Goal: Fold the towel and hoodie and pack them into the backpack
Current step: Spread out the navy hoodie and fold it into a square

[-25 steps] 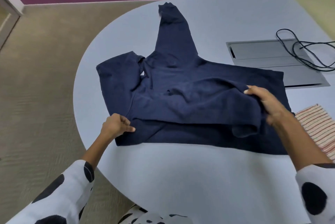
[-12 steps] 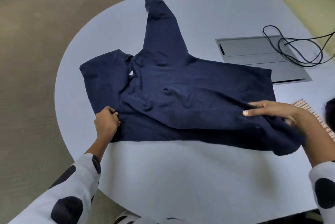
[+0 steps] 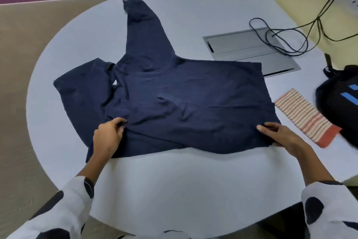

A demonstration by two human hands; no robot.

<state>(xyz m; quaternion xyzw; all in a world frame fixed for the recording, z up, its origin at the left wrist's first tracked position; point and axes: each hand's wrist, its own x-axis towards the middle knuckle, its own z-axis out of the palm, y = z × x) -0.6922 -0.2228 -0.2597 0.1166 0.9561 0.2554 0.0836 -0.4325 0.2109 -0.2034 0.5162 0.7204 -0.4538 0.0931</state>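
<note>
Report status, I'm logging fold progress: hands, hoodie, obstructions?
Left hand pinches navy fabric hoodie; right hand grips its hem. One sleeve folded. Striped folded towel beside black backpack. Nothing blocking.

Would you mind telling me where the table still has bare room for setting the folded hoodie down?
Bare table lies between the hoodie and the near edge, and far right of the outstretched sleeve. The right is crowded: striped towel, backpack, cables.
</note>
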